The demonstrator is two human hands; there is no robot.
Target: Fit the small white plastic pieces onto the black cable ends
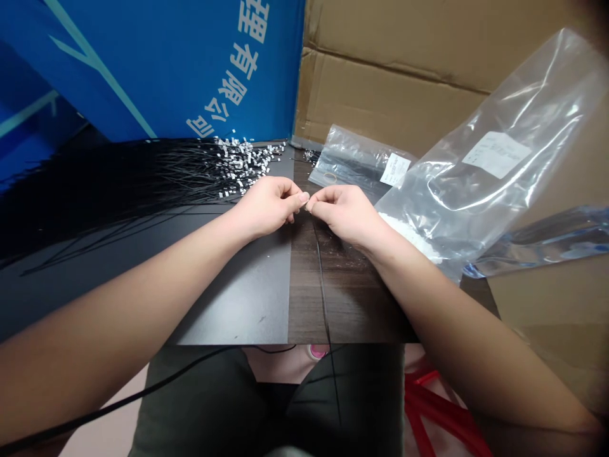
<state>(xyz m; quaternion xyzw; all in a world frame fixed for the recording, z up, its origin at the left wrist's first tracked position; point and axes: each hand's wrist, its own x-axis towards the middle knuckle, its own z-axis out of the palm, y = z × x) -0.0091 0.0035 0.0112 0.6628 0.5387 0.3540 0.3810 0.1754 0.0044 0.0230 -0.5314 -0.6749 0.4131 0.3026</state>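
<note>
My left hand (272,204) and my right hand (343,212) meet fingertip to fingertip just above the table, both in a pinch. A thin black wire (325,304) runs down from the right fingertips, across the wood surface and over the front edge to my lap. Whatever sits between the left thumb and finger is too small and covered to make out. Left of and behind my left hand lies a big bundle of black wires (118,171) with small white connectors (242,162) on their ends.
A large clear bag (533,127) holding small white parts (413,236) leans at the right. Behind my right hand lies a flat clear bag (352,158) with dark contents. A blue printed panel (190,63) and a cardboard box (390,89) stand at the back. A red stool (438,406) is below.
</note>
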